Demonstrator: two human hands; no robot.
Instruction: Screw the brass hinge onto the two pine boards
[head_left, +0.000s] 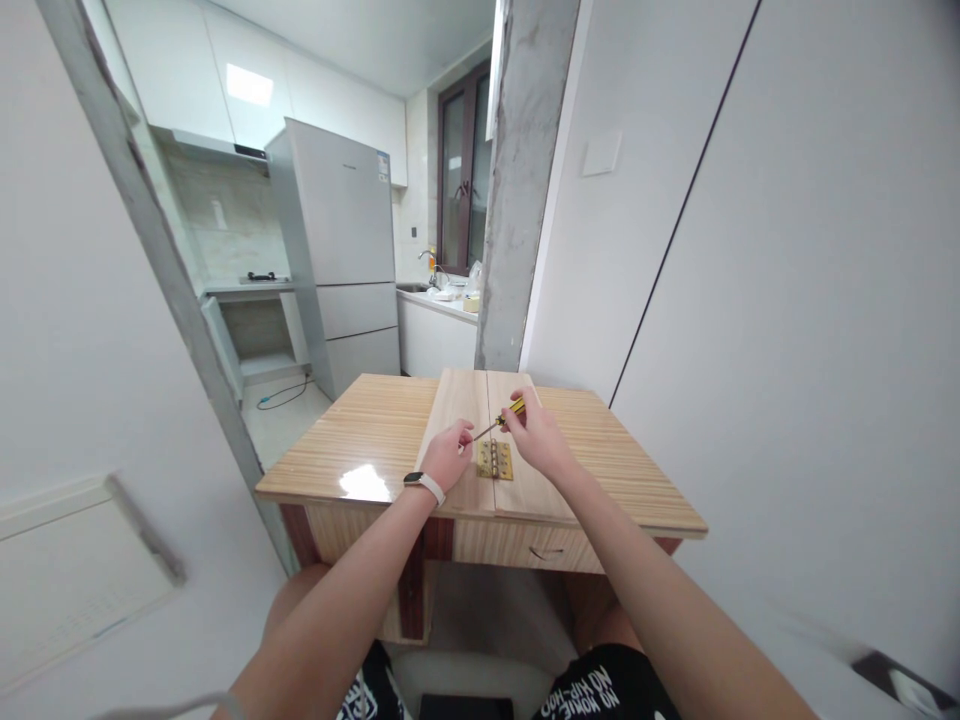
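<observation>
From my head view, my right hand (536, 432) is closed around the yellow-and-black handle of a screwdriver (489, 431), fingers wrapped near its lower end. The shaft slants down and to the left, and its tip reaches the fingertips of my left hand (448, 452). Those fingers are curled, thumb and forefinger close together beside the tip; I cannot tell whether they pinch the tip, something small, or nothing. A white band with a dark face (424, 485) sits around my left wrist.

Just below the screwdriver, between my hands, a brass-coloured hinge (495, 461) lies opened flat across the seam of two pale boards, one leaf on the left board (454, 420) and one on the right board (529, 497). Marks dot both leaves, too small for me to make out as screws or holes. The boards lie side by side on the wood-grained table (360, 420), which has a drawer (499, 545) at the front. Beyond it stand a grey refrigerator (345, 220) and, farther right, a dark-framed window (463, 170).
</observation>
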